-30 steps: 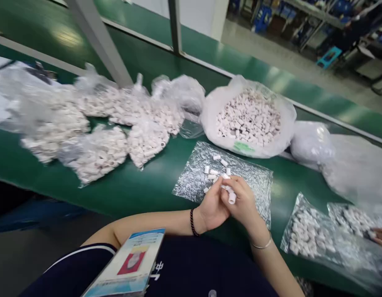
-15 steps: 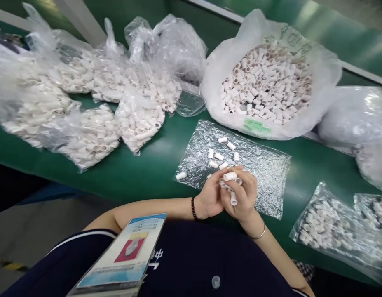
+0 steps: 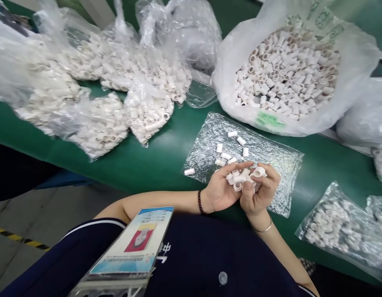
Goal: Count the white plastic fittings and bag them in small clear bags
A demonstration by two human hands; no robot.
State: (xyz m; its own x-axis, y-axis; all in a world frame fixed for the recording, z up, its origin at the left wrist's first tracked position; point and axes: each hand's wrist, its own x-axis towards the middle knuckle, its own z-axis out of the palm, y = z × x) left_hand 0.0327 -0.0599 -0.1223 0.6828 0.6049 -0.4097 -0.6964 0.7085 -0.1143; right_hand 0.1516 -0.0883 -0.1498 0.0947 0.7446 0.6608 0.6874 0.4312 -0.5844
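Note:
My left hand (image 3: 220, 189) is cupped around several short white plastic pipe fittings (image 3: 239, 178), palm turned up. Close beside it, my right hand (image 3: 263, 189) pinches one white pipe fitting (image 3: 258, 171) between thumb and fingers, its round opening showing. Some of the pieces between the two hands are partly hidden by fingers. Beneath and beyond the hands lies a flat, crinkled clear plastic bag (image 3: 206, 136). Several loose fittings (image 3: 241, 140) are scattered on its left part, one of them (image 3: 189, 171) at its left edge.
A large open white bag (image 3: 237, 49) full of fittings stands at the back. Several filled clear bags (image 3: 149, 111) crowd the left of the green table (image 3: 160, 165). More filled bags (image 3: 333, 222) lie at the right. An ID badge (image 3: 132, 243) hangs at my chest.
My hands have drawn slightly apart, uncovering the fittings in the left palm. My right hand now holds a single fitting farther right. The whole view has shifted a little.

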